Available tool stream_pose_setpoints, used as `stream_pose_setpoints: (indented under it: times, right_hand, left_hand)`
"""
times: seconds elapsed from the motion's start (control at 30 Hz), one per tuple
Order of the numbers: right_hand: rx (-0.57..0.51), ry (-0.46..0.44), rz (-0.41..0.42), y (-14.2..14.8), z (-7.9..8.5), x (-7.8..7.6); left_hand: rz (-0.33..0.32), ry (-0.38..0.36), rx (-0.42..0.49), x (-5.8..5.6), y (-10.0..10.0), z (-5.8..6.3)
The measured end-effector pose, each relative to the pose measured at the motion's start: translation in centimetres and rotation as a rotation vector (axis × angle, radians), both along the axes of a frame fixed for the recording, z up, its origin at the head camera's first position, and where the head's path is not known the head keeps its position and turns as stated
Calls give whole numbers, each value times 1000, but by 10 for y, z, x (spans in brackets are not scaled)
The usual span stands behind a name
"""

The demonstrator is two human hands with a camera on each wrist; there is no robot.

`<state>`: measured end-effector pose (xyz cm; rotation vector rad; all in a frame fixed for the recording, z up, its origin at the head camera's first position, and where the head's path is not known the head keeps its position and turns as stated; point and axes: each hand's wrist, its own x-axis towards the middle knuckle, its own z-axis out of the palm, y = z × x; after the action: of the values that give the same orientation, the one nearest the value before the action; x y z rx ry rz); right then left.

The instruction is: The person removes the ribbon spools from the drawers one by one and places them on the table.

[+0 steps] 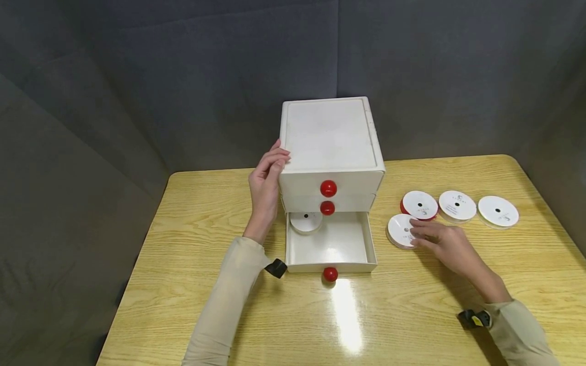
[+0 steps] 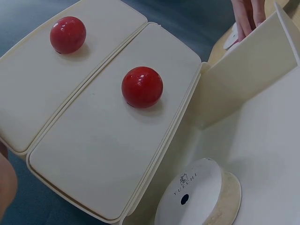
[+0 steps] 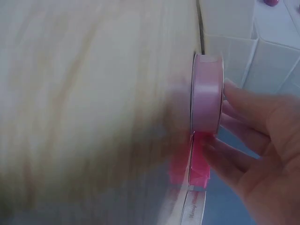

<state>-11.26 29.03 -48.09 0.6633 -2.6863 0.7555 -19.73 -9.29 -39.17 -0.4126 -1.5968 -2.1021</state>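
My left hand (image 1: 265,185) rests against the left side of a white drawer unit (image 1: 328,134), fingertips at its top edge. The bottom drawer (image 1: 341,244) is pulled out by its red knob side, and a white-faced ribbon spool (image 1: 306,223) lies in its back left corner. To the right, my right hand (image 1: 444,244) touches a pale pink ribbon spool (image 1: 399,231) that lies flat on the table. In the right wrist view its fingertips (image 3: 229,89) are on the spool's upper face, close to a red ribbon spool (image 3: 200,161).
Behind the touched spool, the red spool (image 1: 418,203) and two more white-faced ribbon spools (image 1: 458,206) lie in a row on the wooden table (image 1: 192,244). The two upper drawers, with red knobs (image 1: 328,188), are closed. Dark cloth (image 1: 220,76) hangs behind.
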Motion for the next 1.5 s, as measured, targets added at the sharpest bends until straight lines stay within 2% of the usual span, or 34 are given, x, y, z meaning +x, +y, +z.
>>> stream_pose_setpoints:
  times: [0.2, 0.57, 0.8, 1.0, 1.17, 1.27, 1.5]
  right_hand:
    - [10, 16, 36, -4, -1, -2]
    - [6, -64, 48, -12, 10, 5]
    - [-10, -35, 43, -34, 37, 12]
    - [-56, 12, 111, -59, 58, 15]
    - [-59, 14, 195, -82, 66, 11]
    - [-49, -19, 241, -95, 68, 4]
    - [8, -165, 307, -124, 66, -11]
  left_hand:
    - [10, 14, 2, -1, -2, 0]
    - [-2, 0, 11, 1, -3, 0]
    - [-3, 11, 10, 1, -3, 0]
    - [-5, -12, -10, 1, -4, 0]
    - [-1, -17, -13, 1, -4, 0]
    - [-6, -15, -9, 1, -3, 1]
    - [-15, -12, 0, 0, -1, 1]
